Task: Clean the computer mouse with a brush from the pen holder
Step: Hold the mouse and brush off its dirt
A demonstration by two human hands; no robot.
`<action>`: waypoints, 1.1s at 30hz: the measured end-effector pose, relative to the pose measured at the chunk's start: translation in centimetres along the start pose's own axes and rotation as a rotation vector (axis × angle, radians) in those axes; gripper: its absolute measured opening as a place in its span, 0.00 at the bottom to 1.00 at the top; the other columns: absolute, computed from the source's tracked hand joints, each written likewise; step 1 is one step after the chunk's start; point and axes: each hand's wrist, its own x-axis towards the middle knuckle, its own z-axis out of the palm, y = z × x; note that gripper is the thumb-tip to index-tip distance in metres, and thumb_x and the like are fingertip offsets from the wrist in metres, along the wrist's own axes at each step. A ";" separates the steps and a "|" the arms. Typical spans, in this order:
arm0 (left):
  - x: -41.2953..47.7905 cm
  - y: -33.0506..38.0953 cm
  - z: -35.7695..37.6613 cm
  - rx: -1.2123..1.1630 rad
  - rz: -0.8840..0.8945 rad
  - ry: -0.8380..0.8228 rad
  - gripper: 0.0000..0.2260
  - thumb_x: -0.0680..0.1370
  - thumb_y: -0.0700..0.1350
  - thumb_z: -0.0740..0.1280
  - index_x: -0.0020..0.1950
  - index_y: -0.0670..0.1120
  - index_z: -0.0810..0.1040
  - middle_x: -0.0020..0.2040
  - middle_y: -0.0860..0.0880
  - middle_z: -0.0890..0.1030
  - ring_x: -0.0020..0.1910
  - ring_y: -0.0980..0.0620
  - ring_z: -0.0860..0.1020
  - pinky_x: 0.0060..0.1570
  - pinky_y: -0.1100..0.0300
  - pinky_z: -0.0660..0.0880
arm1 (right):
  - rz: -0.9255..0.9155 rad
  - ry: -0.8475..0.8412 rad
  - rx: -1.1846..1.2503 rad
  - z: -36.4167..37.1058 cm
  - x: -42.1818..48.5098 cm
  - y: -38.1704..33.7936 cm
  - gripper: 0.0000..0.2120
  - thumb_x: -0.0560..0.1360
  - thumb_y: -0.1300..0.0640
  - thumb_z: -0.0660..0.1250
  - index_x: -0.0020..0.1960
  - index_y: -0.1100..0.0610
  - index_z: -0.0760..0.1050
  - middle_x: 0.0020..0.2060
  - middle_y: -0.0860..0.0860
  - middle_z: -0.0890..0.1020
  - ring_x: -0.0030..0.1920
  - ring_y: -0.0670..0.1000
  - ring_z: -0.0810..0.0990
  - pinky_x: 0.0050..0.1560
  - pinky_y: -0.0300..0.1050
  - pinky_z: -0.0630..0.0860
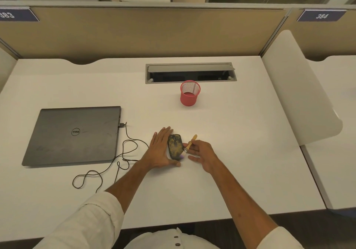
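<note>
A black computer mouse [175, 146] smeared with yellowish dust lies on the white desk [240, 152]. My left hand [160, 149] rests against its left side, fingers extended and thumb curled around the near end, steadying it. My right hand [201, 153] pinches a small brush [189, 145] with a wooden handle; its pale purple bristles touch the mouse's near right edge. The red mesh pen holder [189, 95] stands further back and looks empty.
A shut dark Dell laptop [75, 135] lies at the left, with the mouse's black cable [107, 166] looping from its side. A grey cable hatch [190, 73] sits behind the pen holder. Beige partitions [144, 31] border the desk, and a white divider [296, 87] stands at the right.
</note>
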 end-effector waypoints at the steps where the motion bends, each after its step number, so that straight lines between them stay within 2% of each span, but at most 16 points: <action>1: 0.0 0.0 0.0 0.001 0.001 -0.001 0.63 0.67 0.69 0.81 0.88 0.46 0.49 0.89 0.51 0.45 0.89 0.50 0.41 0.88 0.44 0.39 | 0.000 -0.002 -0.002 0.0 0.0 0.0 0.11 0.88 0.55 0.61 0.54 0.57 0.81 0.54 0.54 0.91 0.57 0.55 0.87 0.60 0.55 0.80; 7: 0.1 -0.1 0.1 -0.022 0.003 0.008 0.60 0.66 0.67 0.82 0.87 0.46 0.55 0.89 0.51 0.47 0.89 0.50 0.41 0.87 0.44 0.39 | -0.002 -0.007 -0.009 0.0 -0.2 0.0 0.10 0.87 0.55 0.62 0.53 0.57 0.80 0.55 0.55 0.90 0.54 0.54 0.87 0.61 0.56 0.80; 11: 0.1 -0.1 0.1 -0.061 0.000 0.022 0.58 0.65 0.65 0.84 0.85 0.48 0.59 0.89 0.51 0.49 0.89 0.49 0.42 0.87 0.42 0.40 | 0.000 -0.010 -0.014 -0.2 -0.3 0.1 0.10 0.88 0.54 0.61 0.55 0.57 0.80 0.57 0.55 0.90 0.55 0.54 0.87 0.65 0.58 0.79; 17: -0.7 0.5 0.3 -0.117 0.010 0.040 0.56 0.65 0.62 0.86 0.84 0.48 0.61 0.85 0.51 0.60 0.89 0.48 0.47 0.87 0.43 0.44 | -0.020 0.002 -0.019 -1.2 -1.1 0.6 0.10 0.87 0.55 0.62 0.55 0.58 0.80 0.55 0.56 0.90 0.53 0.55 0.88 0.67 0.59 0.79; 19: -1.4 0.9 0.6 -0.126 0.023 0.060 0.54 0.65 0.62 0.86 0.83 0.49 0.62 0.83 0.53 0.63 0.89 0.48 0.49 0.87 0.43 0.47 | -0.047 0.036 -0.016 -1.7 -1.5 1.0 0.09 0.86 0.55 0.64 0.55 0.59 0.81 0.54 0.56 0.90 0.52 0.55 0.87 0.62 0.57 0.80; 21: -2.4 1.4 1.1 -0.122 0.034 0.087 0.52 0.66 0.63 0.85 0.83 0.49 0.62 0.82 0.54 0.65 0.89 0.49 0.50 0.87 0.43 0.49 | -0.076 0.094 -0.002 -2.4 -2.1 1.4 0.09 0.85 0.56 0.67 0.55 0.60 0.83 0.51 0.57 0.88 0.50 0.56 0.86 0.54 0.54 0.81; 24: -4.0 2.0 1.7 -0.118 0.058 0.116 0.52 0.66 0.60 0.85 0.83 0.50 0.62 0.83 0.54 0.64 0.88 0.50 0.50 0.86 0.42 0.51 | -0.115 0.112 0.058 -4.0 -3.5 2.1 0.09 0.83 0.56 0.70 0.54 0.60 0.86 0.44 0.55 0.85 0.44 0.54 0.85 0.45 0.49 0.80; 28: -6.8 2.8 2.8 -0.113 0.079 0.098 0.54 0.66 0.58 0.86 0.84 0.49 0.61 0.85 0.55 0.61 0.89 0.51 0.48 0.87 0.41 0.49 | -0.162 0.112 0.114 -6.2 -5.8 3.8 0.08 0.81 0.56 0.72 0.55 0.59 0.87 0.45 0.54 0.89 0.39 0.52 0.87 0.44 0.49 0.80; 33: -10.9 4.1 4.8 -0.140 0.079 0.118 0.56 0.66 0.58 0.86 0.86 0.53 0.58 0.85 0.59 0.61 0.89 0.55 0.45 0.88 0.40 0.47 | -0.182 0.130 0.132 -8.0 -9.3 6.6 0.09 0.84 0.54 0.68 0.55 0.58 0.85 0.48 0.56 0.91 0.38 0.54 0.88 0.44 0.50 0.80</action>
